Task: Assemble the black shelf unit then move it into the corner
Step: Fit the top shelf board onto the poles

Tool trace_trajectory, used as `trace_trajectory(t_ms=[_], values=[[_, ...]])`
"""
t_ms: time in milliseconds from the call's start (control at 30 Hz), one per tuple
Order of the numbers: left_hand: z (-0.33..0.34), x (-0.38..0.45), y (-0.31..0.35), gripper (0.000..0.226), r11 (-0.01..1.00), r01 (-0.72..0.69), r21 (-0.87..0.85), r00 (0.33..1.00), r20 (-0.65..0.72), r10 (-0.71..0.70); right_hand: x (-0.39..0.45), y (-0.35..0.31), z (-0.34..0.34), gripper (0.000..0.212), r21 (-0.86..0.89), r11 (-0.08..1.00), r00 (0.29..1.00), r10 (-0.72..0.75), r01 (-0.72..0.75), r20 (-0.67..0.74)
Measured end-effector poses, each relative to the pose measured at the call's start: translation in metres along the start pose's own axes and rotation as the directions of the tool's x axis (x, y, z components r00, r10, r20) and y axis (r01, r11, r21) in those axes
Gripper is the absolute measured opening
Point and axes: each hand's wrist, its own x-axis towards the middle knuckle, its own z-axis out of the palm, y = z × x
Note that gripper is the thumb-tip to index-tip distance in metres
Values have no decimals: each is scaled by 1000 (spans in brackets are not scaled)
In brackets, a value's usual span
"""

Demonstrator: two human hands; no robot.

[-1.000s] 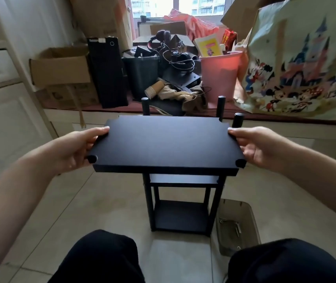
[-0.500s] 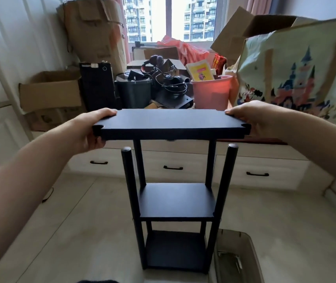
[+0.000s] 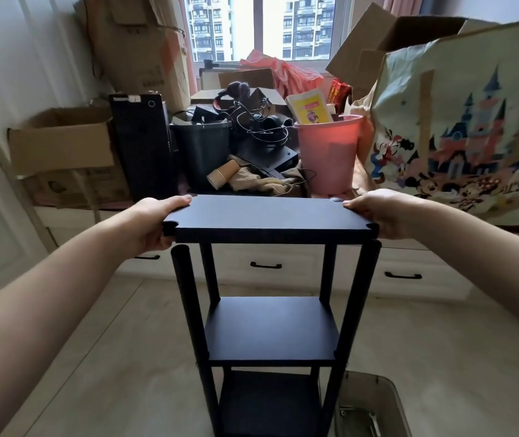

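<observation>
Black shelf unit (image 3: 270, 329): stood upright on the tiled floor (image 3: 441, 357), two boards fitted between four posts. Top board (image 3: 267, 217): held level just above the post tops. Left hand (image 3: 154, 223): gripped its left edge, thumb on top. Right hand (image 3: 378, 216): gripped its right edge. Clear tray (image 3: 374, 411): beside the unit's base.

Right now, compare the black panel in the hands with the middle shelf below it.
The top panel is gripped at its ends by the left hand and right hand; the middle shelf is untouched. The top panel's near corner notches sit off the front poles; the middle shelf's notches hug them. Both are flat, black and level.
</observation>
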Motion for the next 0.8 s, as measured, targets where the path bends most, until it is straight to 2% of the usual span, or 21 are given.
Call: trace_trajectory(t_ms=[233,467,633,800], values=[[9,10,-12,31,1000,4,15,999,-35,-3,13,4,2,14,4,1000,999,-3,3,-44],[18,10,-19,39,999,2,54,1000,-1,-2,22,6,-7,8,18,1000,999,18,-17,-37],[15,13,-22,38,1000,5,1,1000,26,-5,22,6,-1,5,2,1000,998,3,-3,-68],[18,14,-22,38,1000,-4,-24,1000,31,5,18,7,5,19,-38,999,987,-23,17,-161]])
